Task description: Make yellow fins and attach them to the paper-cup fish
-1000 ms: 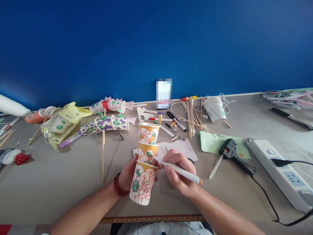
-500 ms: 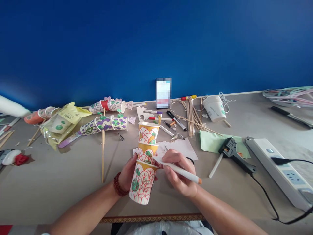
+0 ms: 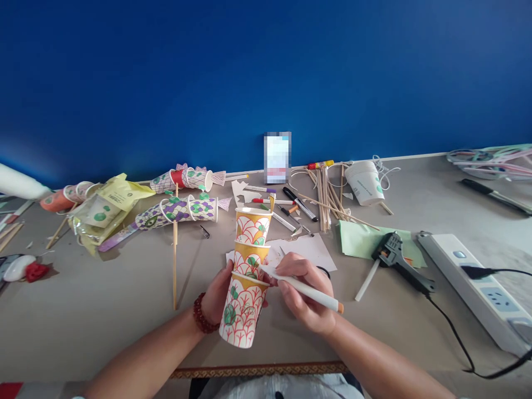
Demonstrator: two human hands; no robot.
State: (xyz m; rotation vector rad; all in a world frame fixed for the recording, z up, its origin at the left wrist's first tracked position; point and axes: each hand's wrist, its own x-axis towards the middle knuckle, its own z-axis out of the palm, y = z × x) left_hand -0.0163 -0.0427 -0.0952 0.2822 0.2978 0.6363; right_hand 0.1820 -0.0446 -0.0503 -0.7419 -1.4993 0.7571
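My left hand (image 3: 219, 295) is closed around a column of three joined paper cups (image 3: 244, 307), tilted slightly and held above the table near its front edge. Red scale-like lines and green patches cover the cups, with orange-yellow bands below the rims of the lower two. Between the fingers and thumb of my right hand (image 3: 305, 291) is a white marker (image 3: 310, 290) with an orange end pointing away from the cups. Its other end meets the side of the middle cup, close to the lowest cup's rim. The left fingertips are mostly hidden behind the cups.
Decorated cup fish (image 3: 183, 213) on sticks stand at the left beside a yellow plastic package (image 3: 112, 208). Markers, wooden sticks (image 3: 323, 199) and white paper (image 3: 311, 252) lie behind my hands. To the right are a glue gun (image 3: 394, 257), stacked cups (image 3: 366, 183) and a power strip (image 3: 477, 288).
Almost nothing differs. Both hands keep their places on the cups and the marker, and the view has shifted very slightly.
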